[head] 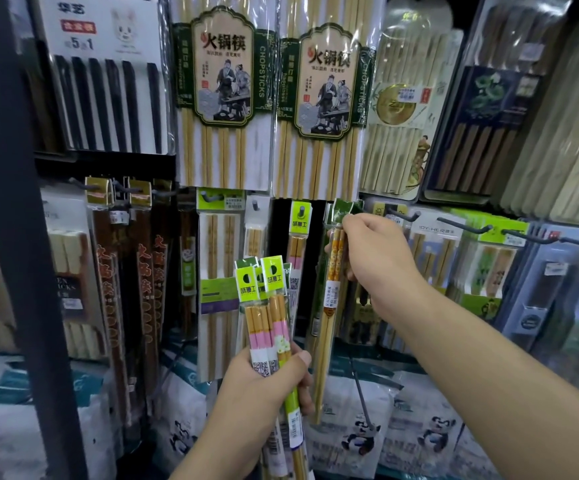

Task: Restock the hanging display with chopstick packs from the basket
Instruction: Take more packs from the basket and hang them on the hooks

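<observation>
Centrally, the left hand [264, 382] comes up from six o'clock, fingers and thumb wrapped round a fanned bundle of slim clear chopstick packs with lime-green header cards [270, 306]. At three o'clock of that bundle, the right hand [376, 252] pinches the top of a narrow clear pack of yellow-patterned bamboo chopsticks with a dark green header [331, 327], holding it upright against the hanging display, near a dark metal peg [404, 215]. At twelve o'clock hang large bamboo chopstick packs with green-and-tan labels [224, 98].
</observation>
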Demonstrator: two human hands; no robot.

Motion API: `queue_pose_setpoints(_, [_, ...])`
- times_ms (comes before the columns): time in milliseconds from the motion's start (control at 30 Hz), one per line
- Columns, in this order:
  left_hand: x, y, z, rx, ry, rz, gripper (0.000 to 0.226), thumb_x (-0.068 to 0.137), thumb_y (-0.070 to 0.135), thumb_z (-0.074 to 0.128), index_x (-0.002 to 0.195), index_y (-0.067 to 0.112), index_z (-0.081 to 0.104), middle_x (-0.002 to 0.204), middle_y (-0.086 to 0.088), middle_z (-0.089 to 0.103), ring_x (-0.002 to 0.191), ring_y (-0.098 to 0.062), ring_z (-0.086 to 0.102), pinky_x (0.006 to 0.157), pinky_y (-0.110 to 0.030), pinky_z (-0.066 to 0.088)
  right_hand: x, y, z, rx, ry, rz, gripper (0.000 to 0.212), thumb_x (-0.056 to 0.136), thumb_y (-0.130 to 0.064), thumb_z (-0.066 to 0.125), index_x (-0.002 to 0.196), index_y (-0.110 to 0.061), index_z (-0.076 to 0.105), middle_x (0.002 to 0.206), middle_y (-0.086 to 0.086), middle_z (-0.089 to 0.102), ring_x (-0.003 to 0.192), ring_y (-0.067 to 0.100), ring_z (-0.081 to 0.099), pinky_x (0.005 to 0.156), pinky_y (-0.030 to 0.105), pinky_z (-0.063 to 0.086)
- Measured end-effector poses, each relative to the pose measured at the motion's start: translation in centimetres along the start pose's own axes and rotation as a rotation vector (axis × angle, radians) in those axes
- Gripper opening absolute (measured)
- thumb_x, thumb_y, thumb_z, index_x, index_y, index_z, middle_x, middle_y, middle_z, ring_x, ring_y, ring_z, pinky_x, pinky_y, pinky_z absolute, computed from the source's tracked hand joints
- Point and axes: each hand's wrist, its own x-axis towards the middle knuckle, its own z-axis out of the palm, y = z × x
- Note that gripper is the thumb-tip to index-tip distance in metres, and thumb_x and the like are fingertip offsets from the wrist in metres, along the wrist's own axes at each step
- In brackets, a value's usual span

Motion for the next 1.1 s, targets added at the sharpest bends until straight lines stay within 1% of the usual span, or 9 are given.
queue_pose_setpoints(167, [0.1,0.0,0.0,-0.009,-0.002,-0.004,0.018,0.092,0.007,0.074,0.076,0.017,0.073,0.068,-0.017,0.068,0.053,-0.029,0.063,0.056,-0.039,0.058,0.0,0.7,0.0,0.023,0.032,0.001,0.035,0.100,-0.021,0.046,0.088,0.012,0.054,0.091,0.034,0.060,0.061,0.020,0.041,0.057,0.034,0.038])
queue_pose_setpoints(267, [0.2,-0.1,-0.2,-0.001,-0.011,0.000,0.020,0.092,0.008,0.074,0.075,0.018,0.074,0.069,-0.018,0.069,0.054,-0.030,0.063,0.057,-0.039,0.058,0.3,1.3,0.0,0.023,0.033,-0.022,0.038,0.101,-0.023,0.048,0.087,0.011,0.056,0.084,0.025,0.067,0.052,0.013,0.047,0.049,0.024,0.041])
queue_pose_setpoints(567, [0.1,0.0,-0.2,-0.020,-0.003,0.001,0.008,0.091,0.007,0.074,0.085,0.010,0.072,0.067,-0.019,0.067,0.052,-0.029,0.062,0.055,-0.038,0.058,0.4,1.8,0.5,-0.027,0.064,-0.145,0.041,0.103,-0.026,0.048,0.084,0.010,0.052,0.091,0.035,0.061,0.054,0.017,0.043,0.057,0.024,0.040])
queue_pose_setpoints(667, [0.0,0.1,-0.1,-0.013,-0.016,0.014,0.013,0.093,0.005,0.072,0.081,0.012,0.072,0.066,-0.017,0.066,0.053,-0.027,0.061,0.055,-0.037,0.058,0.7,2.0,0.5,-0.004,0.056,-0.098,0.039,0.102,-0.023,0.048,0.087,0.011,0.058,0.080,0.019,0.072,0.047,0.005,0.052,0.059,0.029,0.044])
queue_pose_setpoints(767, [0.0,0.2,-0.1,-0.010,-0.023,0.012,0.016,0.093,0.005,0.071,0.080,0.014,0.073,0.067,-0.015,0.067,0.054,-0.026,0.062,0.056,-0.037,0.058,1.1,2.1,0.5,0.000,0.051,-0.059,0.038,0.100,-0.023,0.048,0.089,0.012,0.057,0.076,0.016,0.071,0.055,0.016,0.048,0.056,0.033,0.046])
queue_pose_setpoints(833, [0.0,0.2,-0.1,-0.005,-0.032,0.012,0.017,0.094,0.007,0.071,0.080,0.016,0.073,0.068,-0.014,0.068,0.055,-0.026,0.063,0.057,-0.038,0.058,1.4,2.3,0.7,-0.031,0.063,-0.072,0.040,0.101,-0.026,0.049,0.077,0.006,0.051,0.067,0.022,0.058,0.059,0.019,0.040,0.061,0.034,0.046])
queue_pose_setpoints(900, [0.0,0.2,-0.1,-0.003,-0.043,0.013,0.017,0.095,0.006,0.070,0.082,0.016,0.073,0.068,-0.014,0.068,0.055,-0.026,0.063,0.057,-0.038,0.058,1.7,2.6,0.8,-0.090,0.078,-0.097,0.046,0.103,-0.028,0.048,0.062,-0.010,0.039,0.049,0.001,0.035,0.054,0.019,0.034,0.064,0.037,0.045])
queue_pose_setpoints(967, [0.0,0.2,-0.1,-0.003,-0.043,0.015,0.018,0.096,0.003,0.068,0.083,0.014,0.074,0.069,-0.014,0.068,0.055,-0.026,0.063,0.057,-0.038,0.058,1.9,2.8,0.8,-0.147,0.082,-0.105,0.050,0.105,-0.031,0.049,0.058,-0.016,0.036,0.044,-0.010,0.029,0.049,0.019,0.034,0.063,0.035,0.043])
queue_pose_setpoints(1100, [0.0,0.3,-0.2,-0.010,-0.045,0.006,0.024,0.097,-0.003,0.064,0.083,0.014,0.075,0.069,-0.014,0.066,0.057,-0.025,0.062,0.057,-0.039,0.059,1.3,3.4,0.8,-0.174,0.103,-0.097,0.037,0.102,-0.038,0.055,0.071,-0.019,0.057,0.058,-0.007,0.054,0.056,0.013,0.051,0.061,0.030,0.043])
